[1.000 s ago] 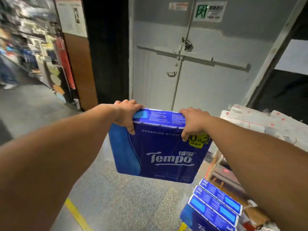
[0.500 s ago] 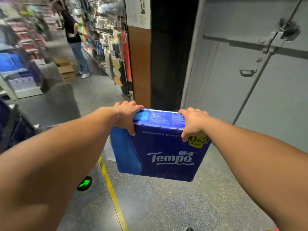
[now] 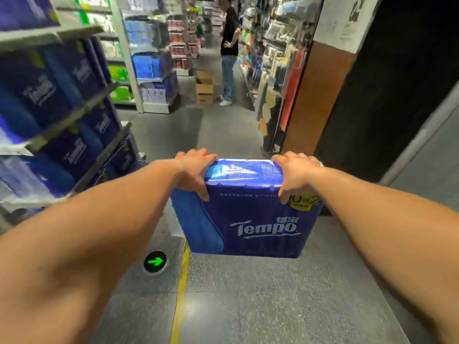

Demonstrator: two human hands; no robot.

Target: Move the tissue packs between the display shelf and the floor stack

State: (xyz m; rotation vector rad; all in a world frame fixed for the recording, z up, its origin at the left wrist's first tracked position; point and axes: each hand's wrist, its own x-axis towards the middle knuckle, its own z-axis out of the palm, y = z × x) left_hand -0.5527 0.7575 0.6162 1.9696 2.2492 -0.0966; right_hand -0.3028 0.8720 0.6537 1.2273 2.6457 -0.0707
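A dark blue Tempo tissue pack [image 3: 248,219] hangs in the air in front of me, above the grey floor. My left hand [image 3: 195,170] grips its top left corner and my right hand [image 3: 295,173] grips its top right corner. To my left stands the display shelf [image 3: 74,115], its tiers filled with more blue Tempo packs [image 3: 49,90]. The floor stack is out of view.
A yellow line [image 3: 181,294] and a green arrow floor light [image 3: 155,262] mark the floor below. A person [image 3: 229,50] stands in the aisle ahead beside cardboard boxes [image 3: 205,86]. A brown pillar [image 3: 320,95] and a dark wall are at right.
My view has swung left, away from the grey door and the floor stack, onto the aisle and the display shelf. Both hands keep the same hold on the pack.
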